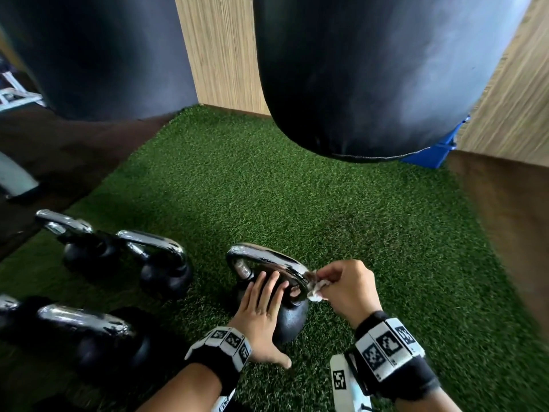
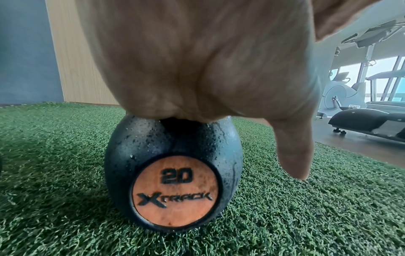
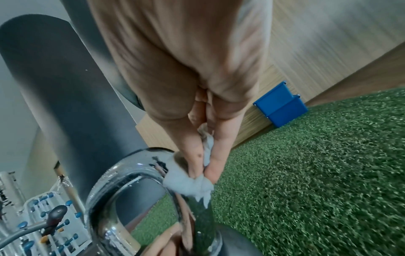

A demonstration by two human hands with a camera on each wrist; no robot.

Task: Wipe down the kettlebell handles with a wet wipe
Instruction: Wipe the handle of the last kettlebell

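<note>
you get soft, even daylight, brightest from the windows beyond your left hand. glare streaks the chrome handle between your hands. edges bend and smear; both palms sit blurred close to the wrist lenses.

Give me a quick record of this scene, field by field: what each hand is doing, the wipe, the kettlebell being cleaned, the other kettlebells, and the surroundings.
left hand: left hand rests flat on the kettlebell body, fingers straight
right hand: right hand pinches the wet wipe
wipe: crumpled, white, pressed on the chrome handle at its right bend
kettlebell marking: 20, orange disc
other kettlebells: other kettlebells stand to the left, untouched
floor: green turf
nearby: punching bag hanging ahead, blue bin by the wall
</note>
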